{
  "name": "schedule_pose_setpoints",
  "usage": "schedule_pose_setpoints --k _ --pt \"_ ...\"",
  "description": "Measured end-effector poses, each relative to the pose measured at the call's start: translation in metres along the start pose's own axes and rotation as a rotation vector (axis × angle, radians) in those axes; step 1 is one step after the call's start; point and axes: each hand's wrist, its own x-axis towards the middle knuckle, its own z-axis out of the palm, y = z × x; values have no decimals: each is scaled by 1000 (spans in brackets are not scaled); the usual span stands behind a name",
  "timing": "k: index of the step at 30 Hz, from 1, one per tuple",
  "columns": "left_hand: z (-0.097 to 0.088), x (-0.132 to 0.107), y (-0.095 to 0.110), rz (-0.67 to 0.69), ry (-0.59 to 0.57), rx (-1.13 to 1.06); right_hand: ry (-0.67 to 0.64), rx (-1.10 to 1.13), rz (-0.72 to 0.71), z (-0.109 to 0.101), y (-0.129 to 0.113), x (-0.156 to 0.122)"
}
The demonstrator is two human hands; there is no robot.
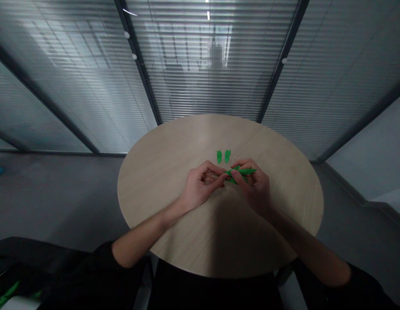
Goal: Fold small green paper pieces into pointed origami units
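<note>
while the left hand (201, 186) and right hand (253, 186) pinch a long green piece (241, 172) in a narrow grip, its long axis lies nearly level, tip pointing right, above a round wooden table (174, 148), with two small green pieces (223, 156) lying just beyond

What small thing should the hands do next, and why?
Maybe the left hand should pinch the long green piece more firmly, because its fingertips only just reach one end, while the right hand has most of it. The two small green pieces on the wooden table can wait.
</note>
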Motion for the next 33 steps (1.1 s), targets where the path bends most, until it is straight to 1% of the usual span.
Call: schedule_pose_setpoints --k 12,23,29,33 --pt "0 0 1 -25 -4 -25 8 -6 -26 -1 0 0" --pt "0 0 0 -10 -25 -63 30 -24 -71 -1 -1 -2" --pt "-2 0 1 -12 -55 -77 31 -58 -81 -2 -2 -1" --pt "-3 3 2 -41 -89 -114 27 -103 -127 -5 -2 1"
